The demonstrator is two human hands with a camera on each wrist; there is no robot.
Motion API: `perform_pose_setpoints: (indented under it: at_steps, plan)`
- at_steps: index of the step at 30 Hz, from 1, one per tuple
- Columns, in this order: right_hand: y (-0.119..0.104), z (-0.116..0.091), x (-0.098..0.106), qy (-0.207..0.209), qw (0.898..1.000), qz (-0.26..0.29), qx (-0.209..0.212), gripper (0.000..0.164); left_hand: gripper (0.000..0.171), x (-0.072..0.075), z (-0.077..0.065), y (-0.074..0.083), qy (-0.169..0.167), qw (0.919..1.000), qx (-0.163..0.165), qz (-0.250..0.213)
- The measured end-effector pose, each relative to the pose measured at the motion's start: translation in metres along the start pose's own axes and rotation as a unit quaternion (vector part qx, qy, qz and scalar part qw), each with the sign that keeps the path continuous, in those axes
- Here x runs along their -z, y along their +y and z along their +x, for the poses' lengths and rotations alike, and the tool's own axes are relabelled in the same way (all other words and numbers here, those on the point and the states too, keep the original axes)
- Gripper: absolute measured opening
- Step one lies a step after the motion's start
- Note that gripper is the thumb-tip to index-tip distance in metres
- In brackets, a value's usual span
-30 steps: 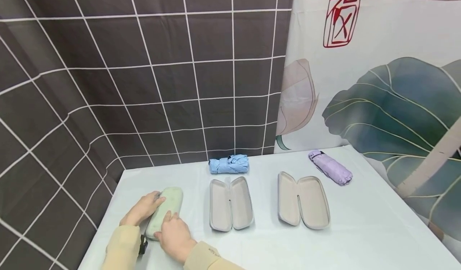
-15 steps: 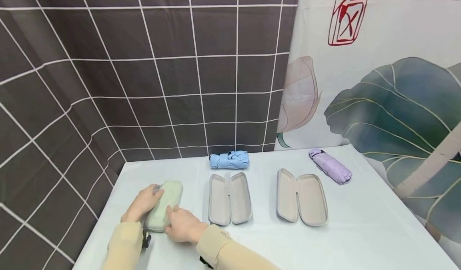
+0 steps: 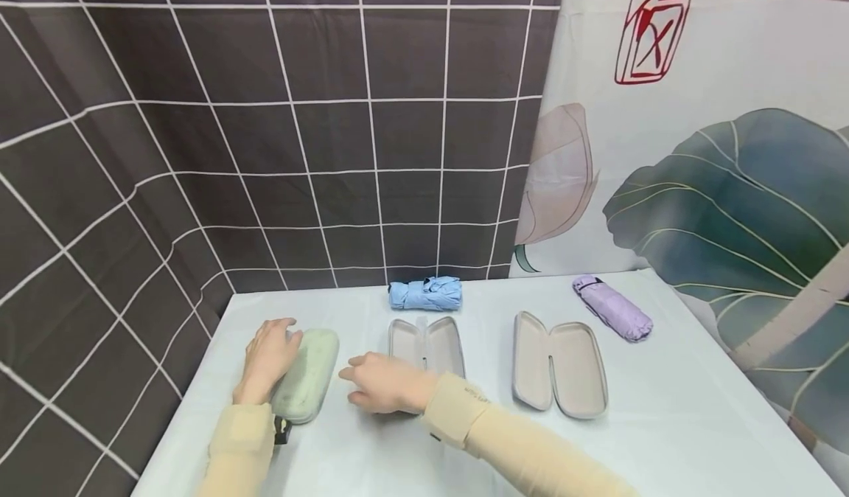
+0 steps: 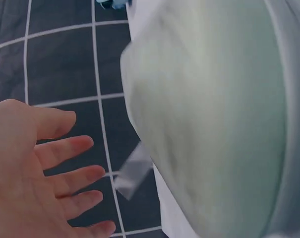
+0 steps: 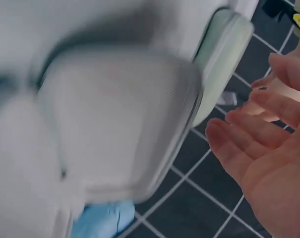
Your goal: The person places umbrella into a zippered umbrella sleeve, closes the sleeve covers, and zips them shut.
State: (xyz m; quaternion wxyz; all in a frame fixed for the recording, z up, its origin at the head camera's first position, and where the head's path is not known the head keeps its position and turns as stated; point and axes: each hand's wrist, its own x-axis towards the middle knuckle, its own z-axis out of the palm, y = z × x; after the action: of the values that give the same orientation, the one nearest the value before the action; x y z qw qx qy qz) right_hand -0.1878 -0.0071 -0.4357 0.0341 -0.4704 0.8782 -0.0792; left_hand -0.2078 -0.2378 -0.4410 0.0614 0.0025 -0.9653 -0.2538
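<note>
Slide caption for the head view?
Left hand beside a closed green case; right hand partly hiding an open clamshell case; folded blue umbrella behind.

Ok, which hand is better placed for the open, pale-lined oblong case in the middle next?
Probably the right hand: it holds nothing and, in the head view, overlaps the near end of the middle case. The left hand is farther off, beside the closed, pale-green oblong case.

Head view bright, even; soft shadow under R hand (image 3: 388,384). Wrist views dimmer, w/ green case (image 4: 204,119) & grey case (image 5: 120,119) blurry.
</note>
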Motion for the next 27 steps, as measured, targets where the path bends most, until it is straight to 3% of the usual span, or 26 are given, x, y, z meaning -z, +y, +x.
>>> perform_pose_setpoints:
  at_steps: [8, 12, 21, 27]
  plan:
    - [0.04, -0.021, 0.025, 0.008, 0.997, -0.078, 0.003, 0.037, 0.035, -0.013, 0.007, 0.021, 0.038, 0.9982, -0.022, -0.041]
    - [0.057, -0.027, 0.032, 0.008, 0.997, -0.08, -0.013, 0.036, 0.033, -0.027, 0.008, 0.033, 0.04, 0.9955, -0.021, -0.083]
    - [0.096, -0.027, 0.041, 0.052, 0.995, -0.084, -0.022, 0.028, 0.019, -0.063, 0.003, 0.059, 0.056, 0.9837, -0.049, -0.164]
    - [0.122, -0.023, 0.042, 0.063, 0.994, -0.054, -0.065, 0.031, 0.018, -0.079, -0.001, 0.074, 0.033, 0.9751, -0.044, -0.215]
